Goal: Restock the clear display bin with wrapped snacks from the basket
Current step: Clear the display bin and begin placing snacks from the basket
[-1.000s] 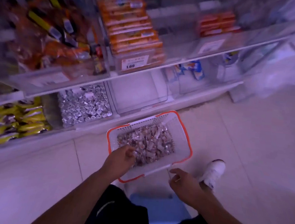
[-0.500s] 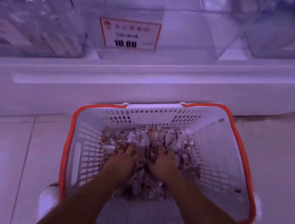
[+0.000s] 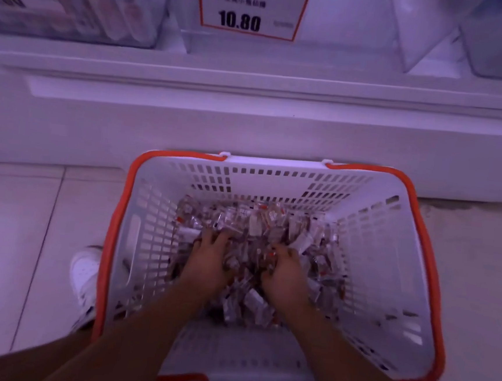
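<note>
Presently both hands, left hand (image 3: 207, 261) and right hand (image 3: 286, 274), curl fingers around clear wrapped snacks (image 3: 258, 230) inside the white orange-rimmed plastic basket (image 3: 389, 263); overfull, slippery handfuls could spill when lifted.

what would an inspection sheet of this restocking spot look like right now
surface: pale tiled floor, basket standing on it against the shelf base.
job's things: white basket with orange rim holding a heap of wrapped snacks; clear display bin above, behind a 10.80 price tag, looks bare.
clutter: neighbouring bin at left, contents blurred.
hands: left hand and right hand both curled into the snacks.
cables: nothing seen.
surroundings: white shelf base; white shoe left of basket.
</note>
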Demonstrator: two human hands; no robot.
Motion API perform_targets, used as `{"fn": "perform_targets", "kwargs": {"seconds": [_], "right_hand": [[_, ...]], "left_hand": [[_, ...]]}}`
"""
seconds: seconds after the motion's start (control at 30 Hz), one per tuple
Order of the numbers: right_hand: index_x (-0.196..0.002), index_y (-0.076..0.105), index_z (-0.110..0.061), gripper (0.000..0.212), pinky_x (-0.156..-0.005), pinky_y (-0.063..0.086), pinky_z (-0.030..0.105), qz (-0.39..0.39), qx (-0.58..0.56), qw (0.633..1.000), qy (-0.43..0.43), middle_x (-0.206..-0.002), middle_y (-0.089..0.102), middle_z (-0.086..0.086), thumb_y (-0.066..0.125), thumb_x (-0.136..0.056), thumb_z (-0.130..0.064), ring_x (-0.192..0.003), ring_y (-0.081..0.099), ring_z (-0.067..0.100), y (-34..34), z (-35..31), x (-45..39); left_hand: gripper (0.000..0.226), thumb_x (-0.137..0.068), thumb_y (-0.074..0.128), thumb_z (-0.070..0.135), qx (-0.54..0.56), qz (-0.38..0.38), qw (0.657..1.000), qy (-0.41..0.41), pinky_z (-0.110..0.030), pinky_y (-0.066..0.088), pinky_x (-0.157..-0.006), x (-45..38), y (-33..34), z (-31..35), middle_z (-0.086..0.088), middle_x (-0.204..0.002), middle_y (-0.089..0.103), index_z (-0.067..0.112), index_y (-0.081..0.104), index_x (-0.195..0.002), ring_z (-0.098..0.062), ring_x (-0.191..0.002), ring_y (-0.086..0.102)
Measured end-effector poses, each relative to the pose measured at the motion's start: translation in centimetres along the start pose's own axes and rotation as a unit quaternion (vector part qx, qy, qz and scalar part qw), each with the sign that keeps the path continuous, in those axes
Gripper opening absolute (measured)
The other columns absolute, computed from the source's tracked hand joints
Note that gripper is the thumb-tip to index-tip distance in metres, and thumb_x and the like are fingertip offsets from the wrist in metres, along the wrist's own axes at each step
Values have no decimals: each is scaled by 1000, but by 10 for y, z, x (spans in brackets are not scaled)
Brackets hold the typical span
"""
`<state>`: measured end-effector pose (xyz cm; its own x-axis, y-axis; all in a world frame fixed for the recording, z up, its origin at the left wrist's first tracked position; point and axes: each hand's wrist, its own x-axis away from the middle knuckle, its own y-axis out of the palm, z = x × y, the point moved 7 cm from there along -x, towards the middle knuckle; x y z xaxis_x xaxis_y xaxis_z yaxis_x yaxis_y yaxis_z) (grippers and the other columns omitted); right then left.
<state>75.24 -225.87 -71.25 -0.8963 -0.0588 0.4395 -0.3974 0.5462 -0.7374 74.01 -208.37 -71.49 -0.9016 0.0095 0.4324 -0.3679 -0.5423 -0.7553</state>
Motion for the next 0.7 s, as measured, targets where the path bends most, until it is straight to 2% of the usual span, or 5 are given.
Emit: {"fn": "perform_targets", "kwargs": {"seconds": [0.2, 0.27, 0.33, 0.43, 0.7], "right_hand": [[-117, 67, -13, 31, -82, 55, 33, -36, -146, 987, 54, -101, 72, 9, 65, -86, -11, -91, 69, 26, -11, 0, -7], [-127, 59, -12, 48, -81, 54, 31, -64, -212, 971, 92, -100, 67, 8, 66, -82, 4, -89, 66, 22, -18, 2, -3], [-123, 60, -8, 53, -60, 52, 22, -66, -266, 953, 130, -89, 66, 14, 65, -77, 18, -65, 67, 15, -32, 3, -2], [-119, 66, -12, 52, -51, 51, 25, -97, -317, 929, 164, -88, 68, 20, 63, -78, 18, -55, 66, 21, -60, -8, 2], [-124, 59, 2, 51, -65, 60, 37, -89, -643, 760, 32, -99, 66, 28, 45, -80, 26, -78, 67, 32, -193, -130, 46]], "left_hand": [[47, -81, 69, 27, -64, -118, 991, -9, -37, 44, -103, -19, -7, 14, -11, -137, 43, 21, 58, -126, -34, -118, 56], [31, -78, 71, 23, -12, -108, 994, -32, -27, 49, -89, -12, -11, 20, -9, -121, 57, 19, 66, -108, -29, -105, 64], [18, -77, 71, 11, 66, -89, 992, -63, -19, 45, -71, -4, -17, 22, -6, -98, 68, 17, 68, -94, -22, -90, 67], [25, -73, 64, -11, 180, -40, 978, -94, -8, 38, -54, 1, -44, 24, 1, -68, 63, 15, 64, -72, -12, -66, 61], [26, -82, 64, -6, 449, 15, 892, -43, -18, 38, -43, 41, -186, 125, -5, -64, 61, 11, 68, -100, -8, -43, 49]]}}
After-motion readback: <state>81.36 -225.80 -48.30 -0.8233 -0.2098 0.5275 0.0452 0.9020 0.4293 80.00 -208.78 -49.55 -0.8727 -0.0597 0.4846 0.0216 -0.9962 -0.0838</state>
